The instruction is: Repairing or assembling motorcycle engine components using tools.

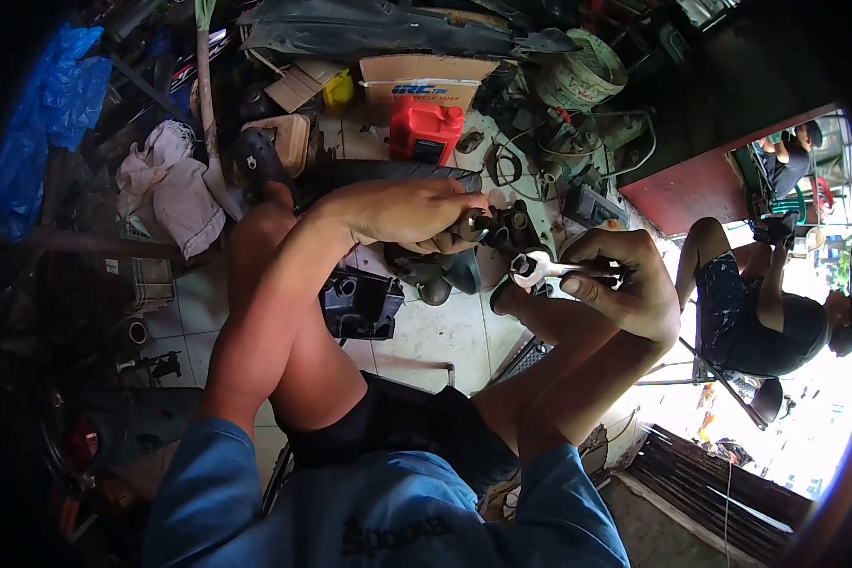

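Note:
My left hand (412, 216) is closed around a dark, roughly cylindrical metal part (513, 229), holding it out in front of my knees. Most of that part is hidden by my fingers, so its exact kind is unclear. In my right hand (627, 286) is a shiny wrench (536, 269), gripped between thumb and fingers. Its head points left, close to the dark part; whether they touch I cannot tell. Below my left hand, a black plastic box-like housing (360, 303) lies on the tiles.
A red plastic jug (426, 130) and a cardboard box (424, 83) stand beyond my hands. A dirty bucket (582, 71) is at the back right. Whitish cloth (172, 189) lies left, near a wooden handle (205, 104). Another person (762, 312) sits at the right.

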